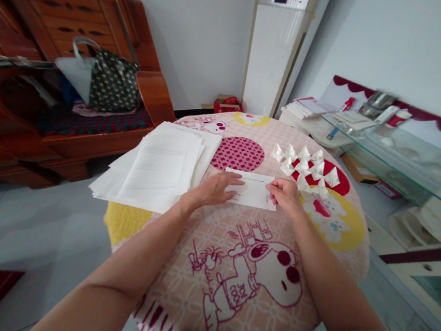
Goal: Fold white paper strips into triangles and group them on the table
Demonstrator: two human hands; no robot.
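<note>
A white sheet of paper [252,193], folded into a flat rectangle with some print on it, lies on the patterned tablecloth [212,248]. Across its left end rests my left hand [220,188], fingers stretched out and apart. My right hand [283,193] pinches the sheet's right edge between thumb and fingers. Just beyond the right hand stand several small folded paper pieces [303,166] with pointed tops, grouped in rows. A stack of loose printed sheets [162,165] spreads to the left of my left hand, partly over the table's edge.
On the left is a carved wooden bench [149,96] bearing a dark patterned bag [113,82]. A glass-topped stand [409,152] with cups and papers is close by the table's right side. A tall white cabinet-like unit [272,56] stands behind, near a red bag [228,105].
</note>
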